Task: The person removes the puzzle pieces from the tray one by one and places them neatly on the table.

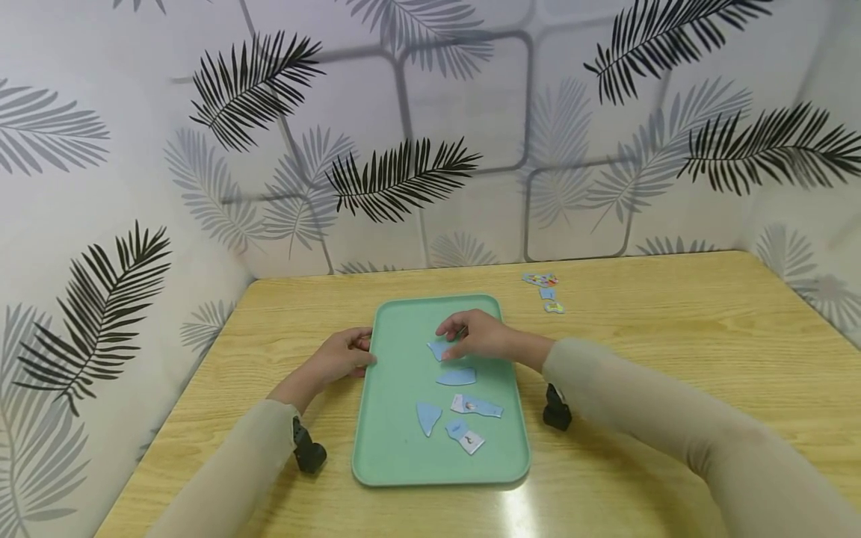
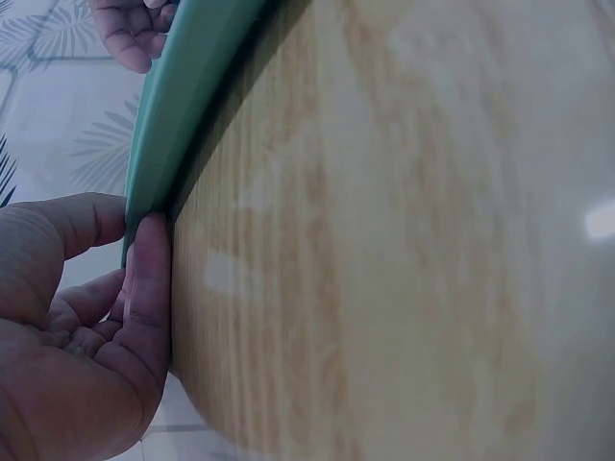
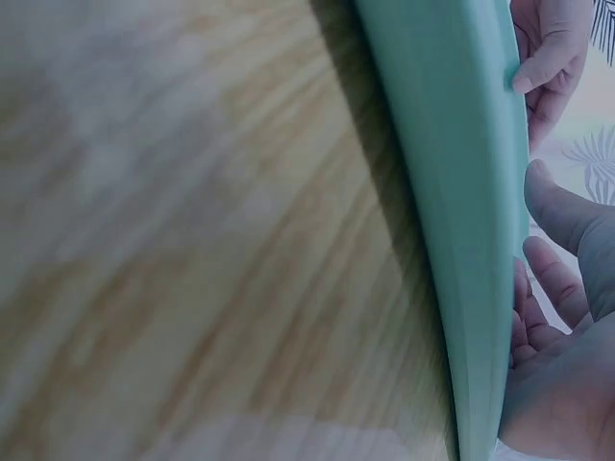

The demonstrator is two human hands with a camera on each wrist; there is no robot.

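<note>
A green tray (image 1: 397, 448) lies on the wooden table. My left hand (image 1: 341, 353) holds its left edge, the thumb at the rim and the fingers against the side; the left wrist view shows this grip on the tray wall (image 2: 192, 106). Over the upper part of the tray is my right hand (image 1: 479, 335), thumb and fingers apart. Its thumb is by a light blue puzzle piece (image 1: 436, 349), partly covered; contact cannot be told. Lower on the tray lie a curved blue piece (image 1: 456, 376), a printed piece (image 1: 479, 406), a wedge-shaped piece (image 1: 428, 418) and a blue-and-white piece (image 1: 464, 436).
Behind the tray to the right, a colourful piece (image 1: 541, 279), a small blue piece (image 1: 548, 294) and a yellowish piece (image 1: 554, 307) lie on the table (image 1: 673, 336). A leaf-patterned wall (image 1: 471, 217) stands along the table's back edge.
</note>
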